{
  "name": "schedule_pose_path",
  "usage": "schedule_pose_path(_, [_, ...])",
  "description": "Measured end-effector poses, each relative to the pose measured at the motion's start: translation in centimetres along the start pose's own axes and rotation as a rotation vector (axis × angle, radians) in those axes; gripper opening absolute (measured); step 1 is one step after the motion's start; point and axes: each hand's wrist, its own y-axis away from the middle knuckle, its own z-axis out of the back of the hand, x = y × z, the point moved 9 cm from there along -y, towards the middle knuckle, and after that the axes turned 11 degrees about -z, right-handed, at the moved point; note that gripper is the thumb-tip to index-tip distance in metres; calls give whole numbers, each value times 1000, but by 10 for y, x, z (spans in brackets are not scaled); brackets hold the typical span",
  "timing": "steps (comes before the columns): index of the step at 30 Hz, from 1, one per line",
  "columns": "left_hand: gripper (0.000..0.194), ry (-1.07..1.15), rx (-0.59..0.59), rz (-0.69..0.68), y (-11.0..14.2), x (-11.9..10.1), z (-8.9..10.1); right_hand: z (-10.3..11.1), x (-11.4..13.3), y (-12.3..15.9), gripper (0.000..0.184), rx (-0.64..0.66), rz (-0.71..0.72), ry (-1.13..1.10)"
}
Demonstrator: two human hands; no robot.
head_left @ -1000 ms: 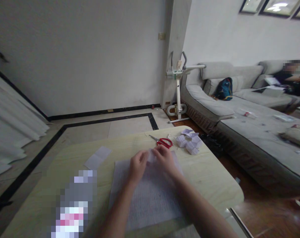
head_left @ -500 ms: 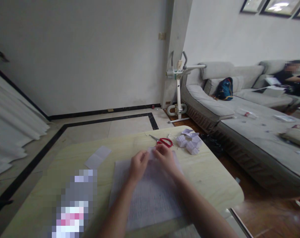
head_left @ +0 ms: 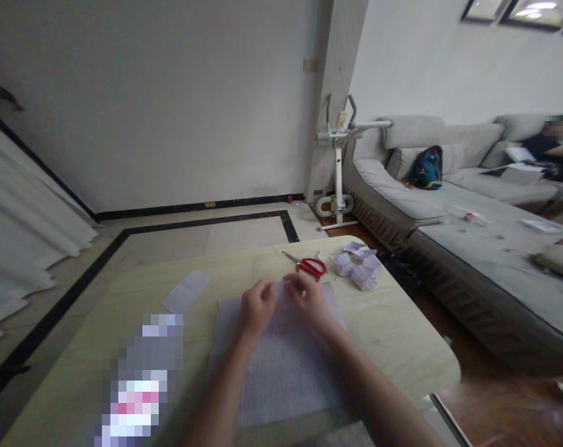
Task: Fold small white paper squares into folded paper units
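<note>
My left hand [head_left: 259, 305] and my right hand [head_left: 306, 299] are close together over the far part of a large written sheet of paper [head_left: 285, 379]. Both have their fingers pinched. Between the fingertips is a small pale piece of paper [head_left: 282, 289], hard to tell from the sheet beneath and blurred. Just beyond my right hand lie red-handled scissors [head_left: 311, 268], blades pointing away to the left. Several folded paper pieces [head_left: 359, 267] sit in a cluster to the right. A creased paper rectangle [head_left: 187, 291] rests on the left.
The pale wooden table [head_left: 393, 347] has a rounded right corner. A pixelated object [head_left: 139, 385] is at its near left. To the right stand a grey sofa [head_left: 490, 254] with a blue backpack [head_left: 427, 167] and a seated person [head_left: 558, 149]. White exercise equipment [head_left: 338, 174] stands behind.
The view has shifted slightly, moving the scene a little to the right. My fingertips have changed position a little around the small paper, which shows less now. The scissors and folded pieces stay put.
</note>
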Motion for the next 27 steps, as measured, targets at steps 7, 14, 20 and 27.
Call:
schedule_pose_path(7, [19,-78,28,-70,-1,-8,-1,4,-4,-1,22,-71,-5,29])
schedule_pose_path(14, [22,-85,55,-60,0,-9,-3,6,0,1,24,-82,38,52])
schedule_pose_path(20, [21,-58,51,-39,0,-7,-3,5,0,2,26,-76,72,28])
schedule_pose_path(27, [20,-137,1,-93,-2,-11,2,7,12,6,14,-112,155,52])
